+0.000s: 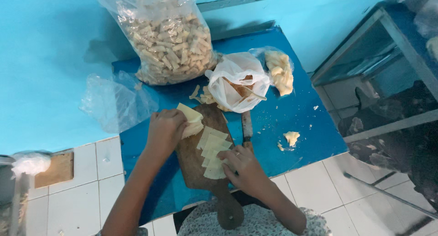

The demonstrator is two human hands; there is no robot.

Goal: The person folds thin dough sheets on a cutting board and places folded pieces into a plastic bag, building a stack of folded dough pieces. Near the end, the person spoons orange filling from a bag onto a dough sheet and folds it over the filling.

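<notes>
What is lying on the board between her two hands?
In the head view, a row of thin pale-yellow dough sheets lies overlapped on the wooden board, running from the left hand to the right hand.

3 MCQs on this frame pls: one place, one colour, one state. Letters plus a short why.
1. Where does the knife lie?
A. on the blue table, right of the cutting board
B. inside the big bag
C. on the tiled floor

2. What colour is the table?
A. red
B. blue
C. white

3. What is the left hand doing?
A. resting flat on the floor
B. gripping the knife
C. holding a stack of pale dough sheets

Answers:
1 A: it lies beside the wooden cutting board, below the white bag.
2 B: its bare top is bright blue.
3 C: its fingers close round the stack; the right hand rests on the sheets spread on the board.
</notes>
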